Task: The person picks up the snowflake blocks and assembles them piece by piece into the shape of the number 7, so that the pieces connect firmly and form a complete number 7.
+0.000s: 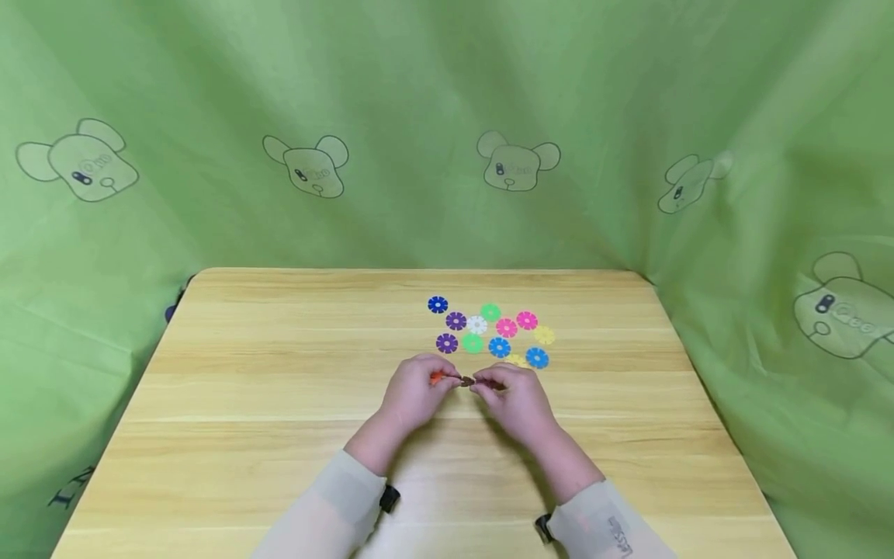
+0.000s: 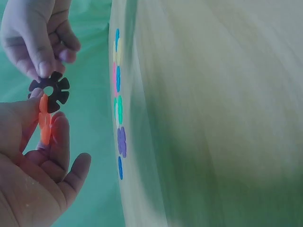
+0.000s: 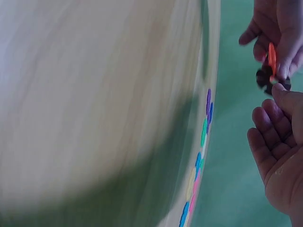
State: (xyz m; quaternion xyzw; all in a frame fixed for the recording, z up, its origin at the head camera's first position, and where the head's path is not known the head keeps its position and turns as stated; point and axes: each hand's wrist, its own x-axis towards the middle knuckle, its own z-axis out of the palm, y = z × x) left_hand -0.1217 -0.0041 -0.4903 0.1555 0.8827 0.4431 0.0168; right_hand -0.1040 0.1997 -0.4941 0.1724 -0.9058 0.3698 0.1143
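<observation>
Both hands meet above the table. My left hand [image 1: 412,396] pinches an orange notched plastic disc [image 2: 45,120] between thumb and fingers. With thumb and fingertips, my right hand [image 1: 515,397] grips a dark brown notched disc [image 2: 61,91] that has a round hole in its middle. In the left wrist view the orange disc is seen edge-on, crosswise to the brown one, and its top end overlaps the brown disc's rim. The left thumb tip lies at that meeting point. In the right wrist view the brown disc [image 3: 263,78] is partly covered by fingers.
Several flat notched discs lie beyond the hands on the wooden table [image 1: 244,404]: dark blue [image 1: 438,304], purple [image 1: 447,343], white [image 1: 477,324], green [image 1: 472,343], pink [image 1: 527,320], light blue [image 1: 537,357] and yellow [image 1: 545,335]. Green cloth [image 1: 419,217] hangs around the table.
</observation>
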